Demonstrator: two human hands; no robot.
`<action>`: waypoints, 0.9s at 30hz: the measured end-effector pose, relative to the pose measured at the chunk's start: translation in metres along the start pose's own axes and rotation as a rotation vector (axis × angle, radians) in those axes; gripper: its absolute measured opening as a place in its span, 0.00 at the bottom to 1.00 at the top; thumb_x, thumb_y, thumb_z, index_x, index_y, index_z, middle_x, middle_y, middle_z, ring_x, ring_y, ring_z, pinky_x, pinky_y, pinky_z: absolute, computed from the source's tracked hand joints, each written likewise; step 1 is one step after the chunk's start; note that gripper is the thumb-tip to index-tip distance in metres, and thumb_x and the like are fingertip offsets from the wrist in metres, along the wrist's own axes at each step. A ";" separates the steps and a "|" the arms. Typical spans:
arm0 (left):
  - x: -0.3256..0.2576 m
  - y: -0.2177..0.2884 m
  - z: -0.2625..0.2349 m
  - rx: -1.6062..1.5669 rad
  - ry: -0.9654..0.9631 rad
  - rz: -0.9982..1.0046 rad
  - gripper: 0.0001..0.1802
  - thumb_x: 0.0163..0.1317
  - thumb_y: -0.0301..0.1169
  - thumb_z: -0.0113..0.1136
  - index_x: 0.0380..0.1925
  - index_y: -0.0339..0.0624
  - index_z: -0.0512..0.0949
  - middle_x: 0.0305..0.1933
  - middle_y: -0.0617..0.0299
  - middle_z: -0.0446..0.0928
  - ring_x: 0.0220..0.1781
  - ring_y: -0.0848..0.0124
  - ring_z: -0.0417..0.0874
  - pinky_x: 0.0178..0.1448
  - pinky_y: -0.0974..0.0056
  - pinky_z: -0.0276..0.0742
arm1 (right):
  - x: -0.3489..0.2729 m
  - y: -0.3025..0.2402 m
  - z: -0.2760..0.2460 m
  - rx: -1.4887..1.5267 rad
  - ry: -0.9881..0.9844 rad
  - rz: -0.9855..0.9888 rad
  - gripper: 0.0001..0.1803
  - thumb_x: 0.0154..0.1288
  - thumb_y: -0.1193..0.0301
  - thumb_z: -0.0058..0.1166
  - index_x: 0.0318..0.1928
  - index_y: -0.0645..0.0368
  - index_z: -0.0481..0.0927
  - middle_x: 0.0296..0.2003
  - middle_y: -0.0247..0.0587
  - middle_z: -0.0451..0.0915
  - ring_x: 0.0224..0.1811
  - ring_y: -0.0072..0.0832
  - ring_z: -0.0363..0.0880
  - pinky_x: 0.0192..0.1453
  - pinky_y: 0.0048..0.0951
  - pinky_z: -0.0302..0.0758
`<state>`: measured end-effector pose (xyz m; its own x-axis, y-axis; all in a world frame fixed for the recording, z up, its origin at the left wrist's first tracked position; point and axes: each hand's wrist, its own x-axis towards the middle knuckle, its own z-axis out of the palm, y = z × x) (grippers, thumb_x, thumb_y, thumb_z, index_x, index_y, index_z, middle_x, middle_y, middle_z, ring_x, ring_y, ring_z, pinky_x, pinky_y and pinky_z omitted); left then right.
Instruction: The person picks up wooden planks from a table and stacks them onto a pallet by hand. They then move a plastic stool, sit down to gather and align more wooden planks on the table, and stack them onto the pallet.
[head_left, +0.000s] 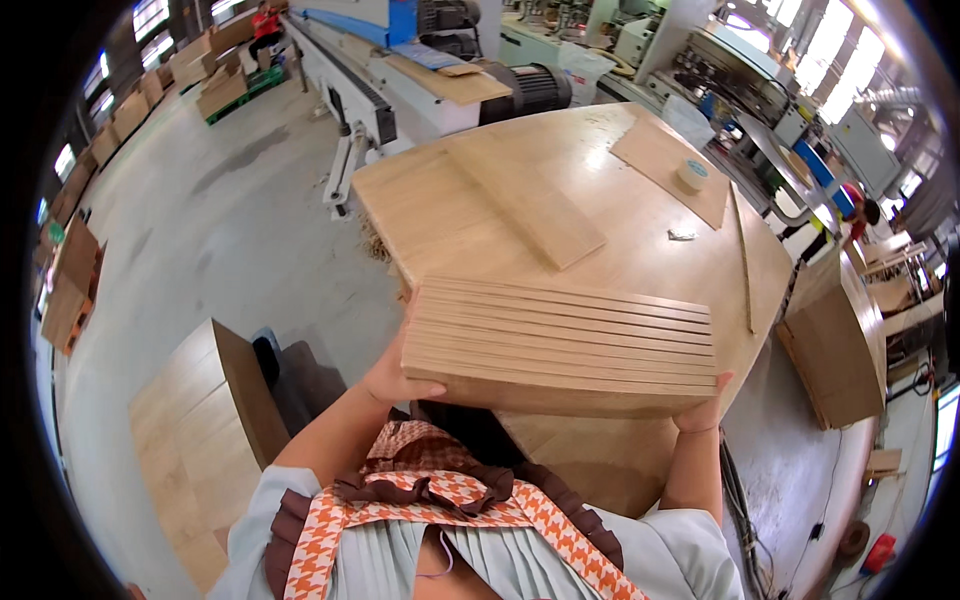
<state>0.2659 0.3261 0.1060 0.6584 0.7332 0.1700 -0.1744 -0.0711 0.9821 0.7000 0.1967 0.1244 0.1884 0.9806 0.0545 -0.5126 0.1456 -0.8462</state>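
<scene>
Between my two hands is a stack of wooden boards (560,340), several thin planks pressed together with their long edges facing up. My left hand (397,365) grips its left end, the thumb along the near face and the other fingers mostly hidden behind. At the opposite end my right hand (706,402) clasps the near right corner, its fingers partly hidden under the boards. The stack is held over the near part of a wooden-topped table (640,250). Beyond it, a single flat board (535,210) lies on the tabletop.
On the table's far right are a thin brown sheet (660,160), a roll of tape (692,175) and a narrow strip (743,260). Board stacks stand at left (185,430) and right (840,340). A machine with a motor (540,90) adjoins the far edge. Two people are farther off.
</scene>
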 end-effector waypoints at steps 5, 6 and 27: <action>0.004 0.012 0.009 -0.048 0.012 0.071 0.65 0.37 0.42 0.71 0.64 0.31 0.33 0.70 0.50 0.35 0.71 0.61 0.35 0.69 0.58 0.33 | -0.005 0.004 -0.013 0.041 0.012 -0.004 0.50 0.53 0.32 0.33 0.63 0.60 0.53 0.63 0.40 0.56 0.64 0.35 0.55 0.66 0.35 0.55; 0.005 0.010 0.007 -0.018 0.025 0.074 0.65 0.37 0.42 0.71 0.64 0.31 0.33 0.70 0.50 0.36 0.71 0.61 0.35 0.69 0.58 0.33 | -0.007 0.005 -0.017 0.035 0.002 0.017 0.50 0.53 0.32 0.33 0.63 0.60 0.53 0.63 0.40 0.56 0.64 0.35 0.55 0.66 0.35 0.55; -0.003 0.026 -0.002 0.558 -0.044 0.201 0.70 0.35 0.44 0.73 0.63 0.38 0.26 0.69 0.47 0.38 0.70 0.59 0.41 0.69 0.60 0.43 | -0.014 -0.016 -0.075 -0.646 -0.313 -0.074 0.40 0.35 0.51 0.71 0.48 0.61 0.74 0.47 0.36 0.74 0.52 0.32 0.69 0.54 0.36 0.64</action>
<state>0.2578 0.3231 0.1310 0.6844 0.6404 0.3486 0.1047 -0.5595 0.8222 0.7684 0.1708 0.0970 -0.0950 0.9769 0.1915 0.1086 0.2014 -0.9735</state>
